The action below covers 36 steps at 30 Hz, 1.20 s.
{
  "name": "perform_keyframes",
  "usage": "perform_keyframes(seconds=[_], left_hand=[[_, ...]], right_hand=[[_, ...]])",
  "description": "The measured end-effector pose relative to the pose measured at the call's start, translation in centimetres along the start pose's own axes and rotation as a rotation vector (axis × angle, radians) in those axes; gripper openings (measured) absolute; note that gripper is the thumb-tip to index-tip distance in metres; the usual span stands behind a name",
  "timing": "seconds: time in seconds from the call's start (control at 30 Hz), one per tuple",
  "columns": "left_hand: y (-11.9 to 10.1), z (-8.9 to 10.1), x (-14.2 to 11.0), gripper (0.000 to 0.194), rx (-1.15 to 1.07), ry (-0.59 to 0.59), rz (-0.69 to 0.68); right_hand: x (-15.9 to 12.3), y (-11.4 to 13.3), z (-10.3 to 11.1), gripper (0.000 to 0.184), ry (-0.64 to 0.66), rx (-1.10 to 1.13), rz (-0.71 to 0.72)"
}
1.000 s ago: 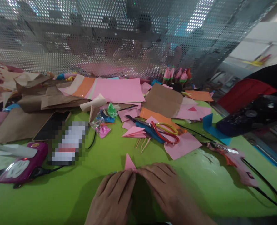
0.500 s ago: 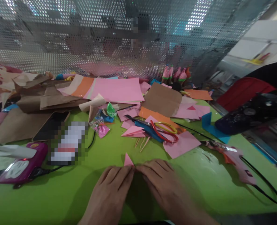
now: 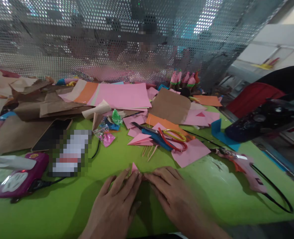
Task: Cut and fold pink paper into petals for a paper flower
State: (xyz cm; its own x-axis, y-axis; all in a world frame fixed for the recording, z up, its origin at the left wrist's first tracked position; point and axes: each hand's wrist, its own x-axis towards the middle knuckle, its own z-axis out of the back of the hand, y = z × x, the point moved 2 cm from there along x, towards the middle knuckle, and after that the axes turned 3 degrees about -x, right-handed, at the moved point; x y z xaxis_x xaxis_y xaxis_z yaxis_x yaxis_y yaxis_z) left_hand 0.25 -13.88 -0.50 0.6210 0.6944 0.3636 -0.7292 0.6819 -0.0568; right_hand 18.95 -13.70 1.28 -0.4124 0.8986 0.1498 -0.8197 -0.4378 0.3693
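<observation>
A small piece of folded pink paper shows its pointed tip above my fingers; the rest is hidden under them. My left hand holds it down on the green table, the index and middle fingertips on the paper, the thumb out to the side. From the other side my right hand presses its fingertips at the paper's right edge, fingers close together. Just beyond lie thin wooden sticks, folded pink paper triangles and scissors with red and yellow handles.
A pink glue gun with a black cord lies at the right, near a dark bottle. Phones and a purple power strip are at the left. Paper sheets pile along the perforated metal panel.
My left fingers have spread a little and slid further over the pink paper, covering more of it; the left thumb now shows. My right hand stays nearly in place.
</observation>
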Motion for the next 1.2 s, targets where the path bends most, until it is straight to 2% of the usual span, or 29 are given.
perform_keyframes(seconds=[0.37,0.7,0.8,0.9,1.0,1.1,1.2], left_hand=[[0.2,0.4,1.2,0.037,-0.014,-0.028,0.003],[1.3,-0.1,1.6,0.034,-0.054,0.042,0.027],[1.5,-0.3,1.9,0.033,-0.068,0.072,0.029],[1.8,-0.5,2.0,0.035,-0.084,0.097,0.021],[2.1,-0.6,2.1,0.038,-0.099,0.118,0.022],[2.4,-0.7,2.3,0.039,-0.108,0.146,0.029],[2.4,-0.7,2.5,0.039,-0.113,0.169,0.036]], right_hand=[[0.1,-0.6,0.2,0.040,-0.010,0.112,-0.023],[2.1,-1.0,1.1,0.023,0.052,0.109,-0.054],[2.3,-0.9,1.1,0.020,0.023,0.056,-0.052],[1.8,-0.5,0.9,0.020,-0.064,-0.048,0.012],[1.0,-0.1,0.6,0.029,-0.119,-0.123,0.139],[0.3,0.1,0.3,0.038,-0.092,-0.170,0.219],[0.0,0.1,0.1,0.043,-0.019,-0.203,0.214]])
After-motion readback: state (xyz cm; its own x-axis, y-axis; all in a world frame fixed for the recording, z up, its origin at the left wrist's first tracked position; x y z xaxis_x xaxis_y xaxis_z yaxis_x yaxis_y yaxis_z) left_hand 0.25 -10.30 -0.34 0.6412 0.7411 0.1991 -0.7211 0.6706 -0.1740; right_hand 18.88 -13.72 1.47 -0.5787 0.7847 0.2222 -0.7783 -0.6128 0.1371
